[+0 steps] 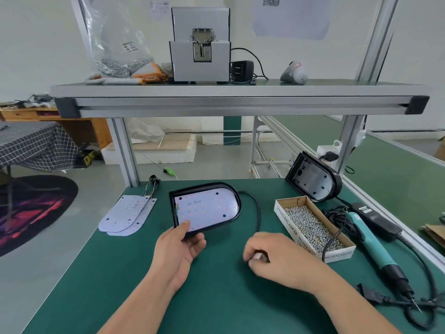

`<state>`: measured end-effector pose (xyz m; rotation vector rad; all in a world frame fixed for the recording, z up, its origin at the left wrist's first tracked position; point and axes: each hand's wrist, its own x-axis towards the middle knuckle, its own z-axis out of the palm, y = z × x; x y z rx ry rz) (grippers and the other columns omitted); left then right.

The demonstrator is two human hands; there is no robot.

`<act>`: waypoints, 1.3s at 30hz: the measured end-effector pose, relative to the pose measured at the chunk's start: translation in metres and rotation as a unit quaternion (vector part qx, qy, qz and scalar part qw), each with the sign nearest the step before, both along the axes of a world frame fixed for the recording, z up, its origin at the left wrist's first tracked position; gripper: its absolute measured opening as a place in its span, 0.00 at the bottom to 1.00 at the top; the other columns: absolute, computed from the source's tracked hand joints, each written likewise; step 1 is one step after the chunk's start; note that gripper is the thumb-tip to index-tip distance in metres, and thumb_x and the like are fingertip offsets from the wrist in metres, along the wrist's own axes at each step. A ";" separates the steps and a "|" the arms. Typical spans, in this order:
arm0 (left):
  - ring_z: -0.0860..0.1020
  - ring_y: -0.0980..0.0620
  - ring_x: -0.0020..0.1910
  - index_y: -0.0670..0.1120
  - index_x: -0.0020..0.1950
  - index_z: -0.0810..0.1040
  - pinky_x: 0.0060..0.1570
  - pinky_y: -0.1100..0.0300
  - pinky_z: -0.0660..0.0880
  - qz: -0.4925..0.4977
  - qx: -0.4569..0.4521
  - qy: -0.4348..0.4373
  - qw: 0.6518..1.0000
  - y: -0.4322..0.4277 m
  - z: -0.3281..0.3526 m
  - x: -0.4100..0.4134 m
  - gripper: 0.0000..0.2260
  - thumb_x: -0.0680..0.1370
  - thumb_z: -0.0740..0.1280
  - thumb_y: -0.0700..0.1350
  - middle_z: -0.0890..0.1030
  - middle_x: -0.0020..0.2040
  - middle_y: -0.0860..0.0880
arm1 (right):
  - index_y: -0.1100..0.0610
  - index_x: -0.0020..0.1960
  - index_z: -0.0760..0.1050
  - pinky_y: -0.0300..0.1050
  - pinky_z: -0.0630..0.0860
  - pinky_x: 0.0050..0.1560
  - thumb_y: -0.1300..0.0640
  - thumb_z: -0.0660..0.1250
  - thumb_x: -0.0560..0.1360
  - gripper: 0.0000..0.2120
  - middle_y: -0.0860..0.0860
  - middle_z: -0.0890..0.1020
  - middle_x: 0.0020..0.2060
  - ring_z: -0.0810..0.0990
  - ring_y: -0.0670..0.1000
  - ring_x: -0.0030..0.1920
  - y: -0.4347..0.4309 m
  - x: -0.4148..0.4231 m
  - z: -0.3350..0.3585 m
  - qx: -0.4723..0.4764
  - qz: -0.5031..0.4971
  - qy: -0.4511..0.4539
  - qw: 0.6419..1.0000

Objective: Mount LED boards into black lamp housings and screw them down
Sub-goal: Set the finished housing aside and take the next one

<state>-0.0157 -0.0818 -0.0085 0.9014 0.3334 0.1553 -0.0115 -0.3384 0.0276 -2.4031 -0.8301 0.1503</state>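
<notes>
A black lamp housing (237, 196) lies on the green table, and a white LED board (207, 208) sits inside it. My left hand (179, 247) grips the housing's near edge, thumb on the board. To its right, my right hand (269, 254) hovers over the table with fingers curled; what it pinches is blurred. Two spare LED boards (127, 213) with wires lie stacked at the left. A second, empty black housing (313, 177) leans at the back right.
A cardboard box of screws (313, 227) stands to the right of my hands. Beside it lies a teal electric screwdriver (370, 242) with black cables (428, 304). The housing's black cable (258, 213) curves toward my right hand. An overhead shelf (240, 92) carries a screw feeder.
</notes>
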 end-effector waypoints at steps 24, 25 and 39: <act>0.76 0.47 0.33 0.49 0.50 0.85 0.34 0.55 0.76 -0.250 0.263 -0.077 0.928 -0.013 0.008 -0.022 0.08 0.80 0.69 0.51 0.81 0.43 0.45 | 0.42 0.56 0.82 0.28 0.71 0.49 0.55 0.69 0.83 0.08 0.33 0.83 0.49 0.81 0.39 0.50 -0.004 0.022 -0.001 0.318 -0.195 -0.084 0.924; 0.76 0.47 0.33 0.49 0.50 0.86 0.34 0.55 0.76 -0.251 0.262 -0.078 0.929 -0.013 0.008 -0.022 0.08 0.80 0.69 0.51 0.82 0.43 0.45 | 0.42 0.56 0.81 0.30 0.71 0.45 0.51 0.68 0.84 0.05 0.33 0.83 0.44 0.80 0.40 0.44 -0.004 0.023 -0.003 0.313 -0.198 -0.072 0.926; 0.69 0.48 0.29 0.44 0.50 0.84 0.29 0.57 0.69 -0.209 0.251 -0.087 0.941 -0.013 0.005 -0.018 0.10 0.77 0.72 0.50 0.78 0.39 0.44 | 0.43 0.64 0.83 0.39 0.77 0.62 0.29 0.73 0.72 0.26 0.39 0.86 0.57 0.83 0.41 0.60 -0.023 0.040 0.008 0.225 -0.051 0.104 0.967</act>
